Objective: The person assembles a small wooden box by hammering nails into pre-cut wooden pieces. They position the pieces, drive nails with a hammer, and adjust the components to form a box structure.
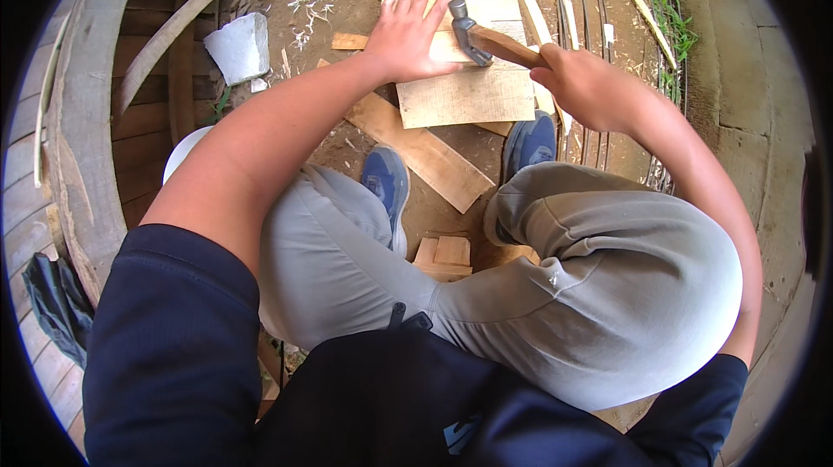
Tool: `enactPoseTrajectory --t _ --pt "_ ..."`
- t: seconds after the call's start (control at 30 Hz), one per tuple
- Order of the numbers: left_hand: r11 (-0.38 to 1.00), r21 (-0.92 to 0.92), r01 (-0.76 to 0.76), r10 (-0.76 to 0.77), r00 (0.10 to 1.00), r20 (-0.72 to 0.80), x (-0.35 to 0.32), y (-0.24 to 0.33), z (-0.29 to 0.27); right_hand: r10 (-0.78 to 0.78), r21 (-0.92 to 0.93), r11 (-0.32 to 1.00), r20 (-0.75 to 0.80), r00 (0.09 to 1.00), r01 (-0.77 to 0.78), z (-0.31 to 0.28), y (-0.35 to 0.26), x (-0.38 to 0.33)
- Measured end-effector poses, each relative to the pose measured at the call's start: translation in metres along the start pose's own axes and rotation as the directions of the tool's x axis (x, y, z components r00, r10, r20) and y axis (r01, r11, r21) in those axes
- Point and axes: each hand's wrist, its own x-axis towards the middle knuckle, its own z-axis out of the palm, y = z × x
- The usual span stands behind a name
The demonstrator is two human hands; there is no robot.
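Head view: you are hammering on a board laid on the dirt ground.

Your left hand (406, 26) is pressing flat, fingers spread, on the light wooden board (464, 89) ahead of your shoes. Your right hand (583, 83) is gripping the hammer (482, 38) handle, fingers wrapped closed, head resting at the board's upper part. No nail is visible; the next strike likely calls for clearing your left fingers.

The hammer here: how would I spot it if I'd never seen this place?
Find the pale square board on the dirt ahead of the blue shoes. The left hand presses it flat; the right hand grips the hammer beside it. It alone has a grey metal head on a brown wooden handle.
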Motion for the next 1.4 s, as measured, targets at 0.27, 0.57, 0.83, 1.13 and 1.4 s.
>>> enactPoseTrajectory --t 0.27,0.57,0.83,1.13,1.4 --pt "0.999 0.039 -0.019 0.018 1.000 0.015 0.004 0.002 0.003 0.080 0.246 0.969 -0.210 0.974 -0.027 0.076 0.024 -0.017" --pt "0.998 0.056 -0.013 0.012 1.000 0.028 0.000 -0.002 0.002 0.128 0.382 0.923 -0.191 0.973 -0.046 0.093 0.027 -0.015" --pt "0.998 0.067 -0.018 0.016 0.999 0.030 0.000 -0.003 0.005 0.127 0.422 0.906 -0.206 0.970 -0.029 0.099 0.029 -0.013" --pt "0.998 0.066 -0.018 0.015 0.999 0.044 -0.001 -0.002 0.002 0.111 0.453 0.892 -0.236 0.965 0.008 0.124 0.043 -0.005" --pt "0.999 0.050 -0.022 0.021 0.999 0.027 0.000 -0.002 0.003 0.053 0.438 0.891 -0.365 0.930 0.121 0.150 0.062 0.006"
